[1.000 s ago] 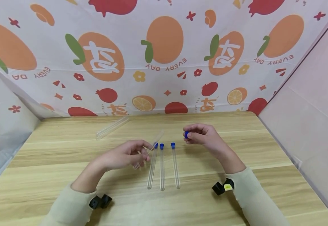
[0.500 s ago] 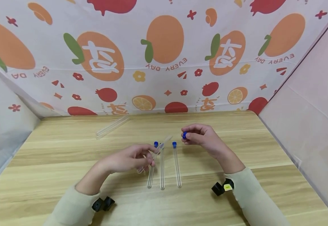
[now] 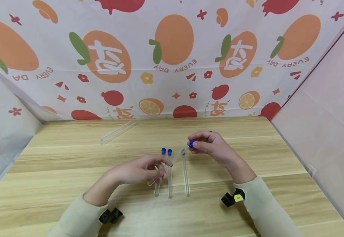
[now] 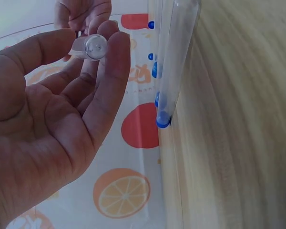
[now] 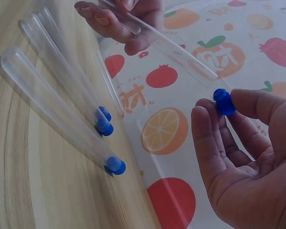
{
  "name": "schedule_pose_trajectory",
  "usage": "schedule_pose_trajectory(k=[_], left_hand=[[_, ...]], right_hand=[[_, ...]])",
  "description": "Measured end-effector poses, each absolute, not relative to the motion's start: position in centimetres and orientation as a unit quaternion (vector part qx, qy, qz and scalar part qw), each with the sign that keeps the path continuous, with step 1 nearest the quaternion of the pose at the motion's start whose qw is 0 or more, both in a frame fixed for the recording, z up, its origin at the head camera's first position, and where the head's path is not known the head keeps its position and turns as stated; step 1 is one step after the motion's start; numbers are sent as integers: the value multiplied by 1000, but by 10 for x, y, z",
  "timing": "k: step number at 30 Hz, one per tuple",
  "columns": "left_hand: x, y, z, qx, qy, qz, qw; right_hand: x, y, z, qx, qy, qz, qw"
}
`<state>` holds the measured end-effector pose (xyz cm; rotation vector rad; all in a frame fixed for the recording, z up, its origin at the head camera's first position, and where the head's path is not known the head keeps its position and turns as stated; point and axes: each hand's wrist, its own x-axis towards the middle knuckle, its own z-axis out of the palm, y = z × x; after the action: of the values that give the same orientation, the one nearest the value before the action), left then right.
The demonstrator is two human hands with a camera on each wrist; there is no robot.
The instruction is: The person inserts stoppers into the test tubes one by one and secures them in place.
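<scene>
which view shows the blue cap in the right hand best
The right wrist view: the blue cap is close, its stepped shape clear. The head view shows it small, partly covered; the left wrist view doesn't clearly show it.

"EVERY DAY" (image 3: 175,67) repeats beside printed oranges (image 3: 174,39) on my backdrop cloth (image 3: 166,82), behind the table's (image 3: 160,217) far edge. White stylised lettering (image 3: 109,68) on two oranges: can't read. Yellow label (image 3: 238,197) at my right sleeve (image 3: 267,207): too small.

- Held tube (image 3: 178,156) nearly bridges left hand (image 3: 143,168) and right hand (image 3: 209,145).
- Three capped tubes (image 3: 170,184) block passage below.
- Tabletop (image 3: 163,219) between the sleeves (image 3: 80,217) leaves room.
</scene>
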<state>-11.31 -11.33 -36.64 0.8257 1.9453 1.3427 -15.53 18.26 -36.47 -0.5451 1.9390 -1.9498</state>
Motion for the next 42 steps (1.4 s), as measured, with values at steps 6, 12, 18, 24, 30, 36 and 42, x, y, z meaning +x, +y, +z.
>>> schedule_pose_trajectory(k=[6, 12, 18, 24, 30, 36, 42], left_hand=[[-112, -111, -366, 314, 730, 514, 321], [-113, -109, -364, 320, 722, 521, 325], [-114, -109, -365, 316, 717, 528, 328], [-112, -108, -367, 310, 706, 543, 333], [-112, -104, -367, 291, 684, 574, 342], [-111, -101, -367, 270, 646, 623, 349], [-112, -97, -364, 238, 643, 646, 335]], right_hand=[[-154, 181, -364, -198, 678, -687, 170], [-154, 180, -363, -201, 669, -694, 174], [-154, 180, -364, -201, 670, -693, 172], [-155, 179, -366, -203, 674, -690, 167], [-155, 177, -364, -195, 668, -700, 161], [-155, 175, -362, -160, 655, -724, 147], [-156, 174, -359, -135, 644, -742, 130]])
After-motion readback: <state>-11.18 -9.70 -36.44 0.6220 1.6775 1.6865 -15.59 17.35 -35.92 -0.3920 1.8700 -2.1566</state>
